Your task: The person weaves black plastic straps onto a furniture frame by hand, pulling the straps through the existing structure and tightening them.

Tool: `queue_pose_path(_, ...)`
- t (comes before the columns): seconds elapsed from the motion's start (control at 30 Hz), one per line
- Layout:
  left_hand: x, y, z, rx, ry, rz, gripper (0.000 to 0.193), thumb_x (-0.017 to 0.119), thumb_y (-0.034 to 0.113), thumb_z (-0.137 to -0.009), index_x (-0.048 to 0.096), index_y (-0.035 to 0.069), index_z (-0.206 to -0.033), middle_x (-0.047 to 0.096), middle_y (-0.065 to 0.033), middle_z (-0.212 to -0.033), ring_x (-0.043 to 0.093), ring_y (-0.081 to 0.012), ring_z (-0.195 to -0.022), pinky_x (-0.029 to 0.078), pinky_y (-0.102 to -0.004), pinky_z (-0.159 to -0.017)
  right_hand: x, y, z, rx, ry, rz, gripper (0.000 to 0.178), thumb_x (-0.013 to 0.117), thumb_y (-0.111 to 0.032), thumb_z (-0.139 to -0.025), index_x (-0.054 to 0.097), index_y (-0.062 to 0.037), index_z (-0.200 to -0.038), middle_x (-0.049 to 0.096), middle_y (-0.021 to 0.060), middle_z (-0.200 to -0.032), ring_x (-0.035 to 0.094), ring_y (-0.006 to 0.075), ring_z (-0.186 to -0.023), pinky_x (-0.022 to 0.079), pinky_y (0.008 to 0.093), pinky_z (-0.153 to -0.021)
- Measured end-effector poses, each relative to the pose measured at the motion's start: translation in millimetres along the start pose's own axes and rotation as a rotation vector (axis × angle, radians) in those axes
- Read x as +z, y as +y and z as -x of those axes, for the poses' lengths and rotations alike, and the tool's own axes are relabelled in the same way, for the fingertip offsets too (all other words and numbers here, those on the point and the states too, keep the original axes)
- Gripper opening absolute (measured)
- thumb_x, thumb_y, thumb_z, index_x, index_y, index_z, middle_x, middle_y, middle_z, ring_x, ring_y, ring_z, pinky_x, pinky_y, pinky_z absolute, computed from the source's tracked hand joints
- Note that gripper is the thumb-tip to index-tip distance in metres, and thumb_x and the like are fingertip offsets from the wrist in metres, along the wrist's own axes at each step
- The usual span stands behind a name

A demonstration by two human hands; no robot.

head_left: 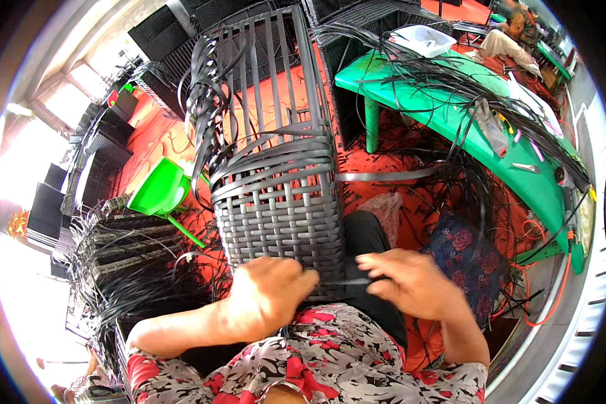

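A dark grey woven panel of flat plastic strips [276,232] stands lengthwise before me, its near half woven tight and its far half bare frame bars. My left hand [266,296] is closed at the near end of the weave. From it a thin flat plastic strip [347,283] runs across to my right hand [414,283], whose fingertips pinch around its other end; slight blur softens them. What lies under my left fingers is hidden. Several loose strips [205,101] hang curled along the frame's far left side, and a strip [384,176] sticks out to the right.
At the right, a green table [417,94] carries long black strips, a white tray [422,40] and scissors [525,167]. A bright green dustpan [158,188] lies left on the red floor. Stacked woven pieces [114,249] with trailing strips stand at my left. An orange cord [559,296] curves at the right.
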State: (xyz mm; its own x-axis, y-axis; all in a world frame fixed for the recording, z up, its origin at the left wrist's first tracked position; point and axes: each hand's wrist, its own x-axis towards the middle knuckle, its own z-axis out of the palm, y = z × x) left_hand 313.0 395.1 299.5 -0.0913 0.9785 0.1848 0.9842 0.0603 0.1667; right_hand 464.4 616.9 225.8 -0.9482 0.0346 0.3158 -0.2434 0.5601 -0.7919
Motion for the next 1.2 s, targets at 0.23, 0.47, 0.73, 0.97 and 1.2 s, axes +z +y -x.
queue_pose_path(0.23,1,-8,-5,0.057,0.18,0.012,0.041,0.073,0.013,-0.073,0.063,-0.002,-0.11,0.054,-0.0065,-0.084,0.053,-0.0221,-0.073,0.04,-0.0363,-0.064,-4,-7,-13,0.088,-0.191,-0.087,0.015,0.06,-0.018,-0.091,0.062,-0.0038,-0.09,0.062,0.0136,-0.071,0.062,0.0314,-0.061,0.048,0.0412,-0.053)
queue_pose_path(0.47,-6,-43,32,-0.18,-0.01,0.397,0.012,0.067,0.005,-0.081,0.064,0.003,-0.093,0.054,-0.0109,-0.073,0.057,-0.0298,-0.061,0.045,-0.0375,-0.054,-65,16,8,0.2,-0.12,0.399,0.025,0.067,-0.02,-0.085,0.068,-0.001,-0.101,0.069,0.0144,-0.089,0.065,0.0283,-0.072,0.051,0.036,-0.065)
queue_pose_path(0.73,42,36,-27,0.442,-0.156,0.096,0.02,0.062,0.013,-0.062,0.062,-0.003,-0.074,0.062,-0.0174,-0.075,0.064,-0.0306,-0.069,0.051,-0.0413,-0.057,14,-41,-69,0.001,-0.138,-0.234,0.028,0.068,-0.018,-0.089,0.066,0.0043,-0.106,0.068,0.0178,-0.087,0.066,0.033,-0.078,0.052,0.0394,-0.069)
queue_pose_path(0.97,60,33,-40,0.646,0.187,0.001,0.033,0.062,0.019,-0.064,0.065,-0.003,-0.089,0.062,-0.015,-0.083,0.062,-0.0256,-0.071,0.05,-0.0385,-0.059,8,-60,-76,0.279,-0.141,-0.569,0.016,0.063,-0.008,-0.092,0.066,0.0065,-0.099,0.069,0.008,-0.075,0.067,0.0141,-0.068,0.053,0.0261,-0.064)
queue_pose_path(1.2,37,-64,-41,-0.029,0.597,-0.101,0.038,0.065,0.01,-0.059,0.064,0.002,-0.096,0.053,-0.0145,-0.118,0.049,-0.0336,-0.106,0.036,-0.0512,-0.09,-20,-47,-95,0.059,0.261,0.273,0.008,0.063,-0.003,-0.086,0.063,-0.0021,-0.094,0.06,0.014,-0.066,0.06,0.0262,-0.052,0.046,0.0332,-0.049)
